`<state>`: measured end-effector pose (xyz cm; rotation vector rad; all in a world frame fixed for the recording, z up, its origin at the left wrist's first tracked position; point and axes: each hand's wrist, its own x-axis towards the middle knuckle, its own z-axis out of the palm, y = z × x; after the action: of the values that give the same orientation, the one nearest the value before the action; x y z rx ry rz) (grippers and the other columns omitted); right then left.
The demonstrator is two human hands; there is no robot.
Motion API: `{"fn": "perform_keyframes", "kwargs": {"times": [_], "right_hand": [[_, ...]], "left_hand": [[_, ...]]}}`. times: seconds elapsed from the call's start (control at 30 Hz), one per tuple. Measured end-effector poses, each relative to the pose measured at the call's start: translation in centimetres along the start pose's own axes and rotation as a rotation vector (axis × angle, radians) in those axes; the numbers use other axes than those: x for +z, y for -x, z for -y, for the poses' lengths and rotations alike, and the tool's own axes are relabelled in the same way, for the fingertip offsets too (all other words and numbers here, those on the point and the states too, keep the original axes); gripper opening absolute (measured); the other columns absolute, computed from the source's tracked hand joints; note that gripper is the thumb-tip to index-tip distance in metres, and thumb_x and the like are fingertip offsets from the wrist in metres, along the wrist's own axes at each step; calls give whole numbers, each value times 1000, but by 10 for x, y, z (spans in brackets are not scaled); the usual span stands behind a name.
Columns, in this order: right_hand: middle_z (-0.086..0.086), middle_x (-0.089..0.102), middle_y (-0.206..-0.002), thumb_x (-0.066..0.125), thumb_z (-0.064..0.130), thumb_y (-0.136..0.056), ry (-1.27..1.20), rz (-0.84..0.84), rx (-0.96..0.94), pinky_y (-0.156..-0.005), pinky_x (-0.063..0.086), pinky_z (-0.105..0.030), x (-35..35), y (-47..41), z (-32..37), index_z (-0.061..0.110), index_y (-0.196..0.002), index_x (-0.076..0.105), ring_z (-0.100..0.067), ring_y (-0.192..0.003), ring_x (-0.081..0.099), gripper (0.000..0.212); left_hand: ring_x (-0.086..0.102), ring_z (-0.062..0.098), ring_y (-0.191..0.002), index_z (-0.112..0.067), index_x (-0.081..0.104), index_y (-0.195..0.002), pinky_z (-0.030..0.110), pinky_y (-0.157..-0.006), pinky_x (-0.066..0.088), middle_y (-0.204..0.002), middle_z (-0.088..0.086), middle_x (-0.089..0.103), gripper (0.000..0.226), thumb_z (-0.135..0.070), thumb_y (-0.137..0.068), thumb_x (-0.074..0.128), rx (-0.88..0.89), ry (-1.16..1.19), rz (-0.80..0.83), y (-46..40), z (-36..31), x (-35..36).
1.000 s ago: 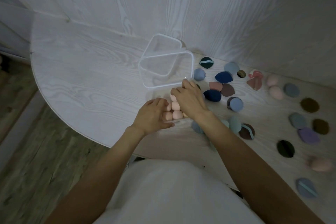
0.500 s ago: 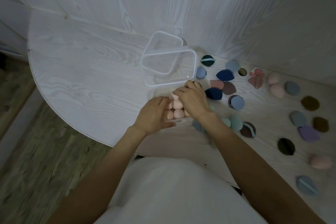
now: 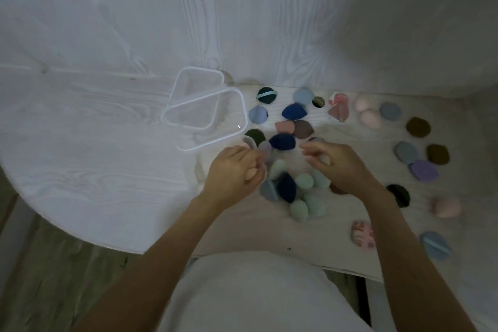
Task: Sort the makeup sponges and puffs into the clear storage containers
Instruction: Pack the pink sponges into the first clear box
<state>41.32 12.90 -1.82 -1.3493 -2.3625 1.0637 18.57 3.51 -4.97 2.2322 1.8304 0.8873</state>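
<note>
My left hand [image 3: 233, 170] grips a small clear container [image 3: 249, 142] at its near side; a pink sponge [image 3: 252, 173] shows by the fingers. My right hand [image 3: 336, 167] hovers to its right with curled fingers round a pale pink sponge [image 3: 326, 160] that is mostly hidden. Between and below the hands lie mint sponges [image 3: 304, 180], a navy sponge [image 3: 287, 187] and a grey-blue puff [image 3: 269, 190]. Two larger clear containers [image 3: 186, 112] stand empty and overlapping behind my left hand.
Several puffs and sponges are scattered over the table's right half: a navy puff [image 3: 282, 141], a purple puff [image 3: 424, 170], a brown puff [image 3: 417, 127], pink sponges [image 3: 370, 118]. The round table edge [image 3: 89, 240] curves at the left, with floor below. A wall stands close behind.
My hands have come apart: the right one has moved right, away from the stack of pink sponges. The left stays at the small container. Mint sponges below the hands now show.
</note>
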Motion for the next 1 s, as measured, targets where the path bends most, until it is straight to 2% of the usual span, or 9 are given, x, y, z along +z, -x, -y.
{"fn": "perform_keyframes", "kwargs": {"times": [0.1,0.2,0.33,0.5,0.6,0.7,0.77,0.87,1.0], "right_hand": [[-2,70,-102,60,18,-90,77,-121,113,-79,45,-22,-30,20,-44,16,-115,64,-15,-91,63,25],[-5,68,-109,56,18,-92,98,-205,242,-87,45,-29,-50,30,-86,16,-118,61,-19,-100,61,27],[-10,60,-122,53,11,-93,124,-380,311,-92,38,-29,-59,22,-122,13,-124,56,-26,-109,55,31],[-12,50,-136,52,8,-92,129,-446,329,-97,38,-34,-64,-17,-143,12,-136,45,-30,-119,51,44],[-13,36,-148,50,9,-93,135,-341,345,-97,41,-44,-63,-42,-144,17,-142,35,-33,-125,44,52],[-7,13,-156,50,18,-94,247,-50,365,-103,35,-42,-59,-50,-152,18,-140,38,-32,-134,26,47],[-9,16,-154,49,17,-94,271,-73,393,-96,39,-38,-55,-45,-156,15,-132,48,-32,-127,33,38],[-18,38,-134,55,10,-89,182,-354,407,-86,42,-35,-47,-33,-153,11,-116,58,-34,-100,52,27],[-15,41,-114,66,16,-84,51,-482,408,-74,42,-28,-40,-10,-143,8,-107,54,-19,-82,46,27]], "left_hand": [[61,20,-82,-12,68,-96,30,-73,47,-87,3,70,25,-27,-82,54,104,75,105,-48,-18,27],[63,24,-88,-10,66,-101,28,-76,47,-96,7,69,28,-26,-83,53,162,82,255,-101,-35,55],[52,27,-105,-10,50,-129,28,-79,36,-120,12,56,41,-18,-89,56,59,101,485,-169,-46,100],[41,31,-125,-11,34,-141,38,-104,33,-140,14,43,49,-16,-93,47,-152,154,595,-237,-71,167],[36,29,-131,-10,26,-144,33,-107,25,-146,15,35,52,-15,-96,43,-133,138,579,-253,-77,192],[34,28,-132,-16,28,-145,32,-107,28,-150,12,30,51,-15,-96,41,-134,143,565,-259,-73,207],[37,28,-129,-15,35,-142,34,-106,31,-147,13,34,45,-15,-97,38,-135,159,577,-263,-73,214],[48,28,-115,-11,51,-126,32,-94,38,-130,14,49,33,-21,-96,45,-120,98,561,-270,-73,221],[54,27,-95,-9,55,-104,32,-79,43,-116,10,49,22,-18,-85,62,-84,88,574,-273,-75,216]]}}
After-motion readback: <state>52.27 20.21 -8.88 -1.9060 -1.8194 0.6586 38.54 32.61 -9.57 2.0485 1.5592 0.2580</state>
